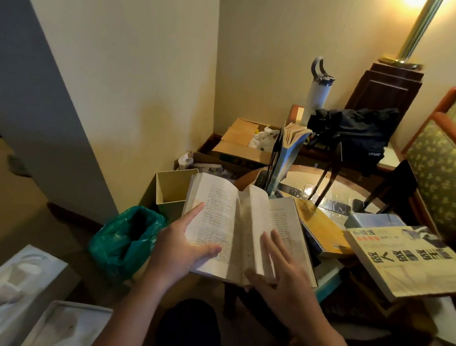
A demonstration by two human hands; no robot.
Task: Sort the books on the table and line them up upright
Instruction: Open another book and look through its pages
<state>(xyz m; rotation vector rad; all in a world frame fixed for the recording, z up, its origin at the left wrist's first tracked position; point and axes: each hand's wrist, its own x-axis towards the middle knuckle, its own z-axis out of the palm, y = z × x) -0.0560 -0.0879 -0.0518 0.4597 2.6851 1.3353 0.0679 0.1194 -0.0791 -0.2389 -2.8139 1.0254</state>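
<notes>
Behind the open book (217, 221) my left hand (179, 248) pinched, right hand (286, 282) spread, a blue book (285, 161) stood upright; the pile (323, 231) lay flat.

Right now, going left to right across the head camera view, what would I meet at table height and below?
white foam tray → green bag → open book → yellow book → large pale book with black characters

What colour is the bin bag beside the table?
The bin bag is green, in the head view.
</notes>
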